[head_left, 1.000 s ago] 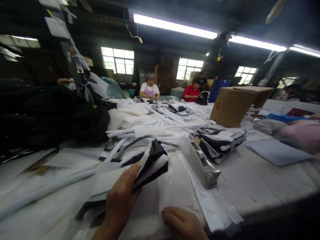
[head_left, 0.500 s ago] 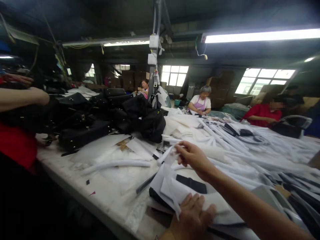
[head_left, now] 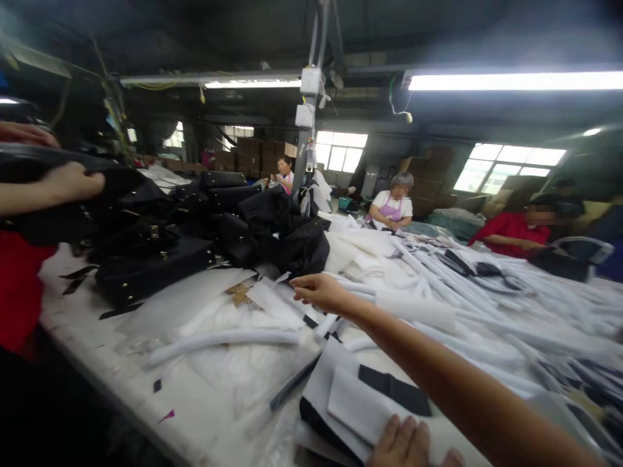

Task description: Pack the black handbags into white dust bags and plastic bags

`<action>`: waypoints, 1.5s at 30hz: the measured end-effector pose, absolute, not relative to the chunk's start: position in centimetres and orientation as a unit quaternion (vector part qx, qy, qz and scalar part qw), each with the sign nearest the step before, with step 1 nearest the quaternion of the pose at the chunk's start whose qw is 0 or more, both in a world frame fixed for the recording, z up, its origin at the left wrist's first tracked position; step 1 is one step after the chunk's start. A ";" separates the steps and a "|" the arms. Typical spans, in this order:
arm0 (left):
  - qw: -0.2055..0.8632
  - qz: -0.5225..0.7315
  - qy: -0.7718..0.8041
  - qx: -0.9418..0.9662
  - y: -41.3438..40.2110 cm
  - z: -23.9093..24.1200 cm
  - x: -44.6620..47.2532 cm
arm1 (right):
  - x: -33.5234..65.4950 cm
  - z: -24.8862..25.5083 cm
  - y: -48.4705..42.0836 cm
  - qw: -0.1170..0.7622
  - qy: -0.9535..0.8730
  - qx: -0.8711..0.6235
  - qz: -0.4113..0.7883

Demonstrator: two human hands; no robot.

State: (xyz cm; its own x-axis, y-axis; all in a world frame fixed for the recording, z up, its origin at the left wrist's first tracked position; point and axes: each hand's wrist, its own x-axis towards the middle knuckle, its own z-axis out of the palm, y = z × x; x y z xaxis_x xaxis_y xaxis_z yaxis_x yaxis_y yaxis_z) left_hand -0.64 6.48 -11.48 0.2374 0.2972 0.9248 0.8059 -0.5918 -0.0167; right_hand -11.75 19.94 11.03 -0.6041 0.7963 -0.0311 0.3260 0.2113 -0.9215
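My left hand [head_left: 403, 444] lies flat on a white sheet [head_left: 360, 399] at the bottom of the view, fingers spread. Under and beside that sheet show black pieces, among them a dark panel [head_left: 392, 389] with a band across it. My right hand [head_left: 316, 292] reaches out over the middle of the table, its fingers stretched to the left. Just off its fingertips is a small pale scrap [head_left: 282, 277], close to the heap of black bags [head_left: 272, 227]; I see nothing held in the fingers. White sheets and brown scraps [head_left: 238, 293] lie below it.
Long white foam tubes [head_left: 418, 272] cover the right of the table [head_left: 195, 402]. A person in red at the left handles a black bag [head_left: 97, 172]. Several people sit across the table. A post [head_left: 304, 146] with electrical boxes rises at the far side.
My right hand has moved left and away from me; the translucent strip it held over the white sheet no longer shows there. My left hand stays on the sheet, lower in view.
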 end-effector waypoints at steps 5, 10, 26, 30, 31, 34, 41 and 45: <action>0.146 -0.421 -0.375 -0.813 3.6 -6.4 -4.3 | 2.7 17.4 8.6 0.296 -0.814 -0.386 0.316; 0.081 -0.339 -0.377 -0.858 4.1 -3.5 -6.4 | 16.8 13.3 -3.3 0.404 -0.660 -0.623 0.119; 0.042 -0.307 -0.416 -0.855 4.1 -2.2 -6.9 | 26.6 -3.3 -7.0 0.226 -0.654 -0.721 0.024; 0.028 -0.306 -0.428 -0.850 4.1 -1.7 -6.9 | 27.0 -2.0 -5.9 0.261 -0.626 -0.734 0.027; 0.026 -0.305 -0.432 -0.848 4.1 -1.5 -7.0 | 26.8 -1.7 -5.6 0.270 -0.624 -0.733 0.028; 0.019 -0.302 -0.445 -0.843 4.2 -1.2 -7.1 | 24.5 -1.5 -5.3 0.293 -0.632 -0.717 0.025; 0.013 -0.301 -0.444 -0.844 4.5 -0.8 -7.1 | 14.5 -6.5 -5.9 0.311 -0.751 -0.582 -0.025; 0.014 -0.291 -0.441 -0.849 4.9 -1.0 -7.4 | 12.4 -8.0 -6.1 0.319 -0.810 -0.492 -0.018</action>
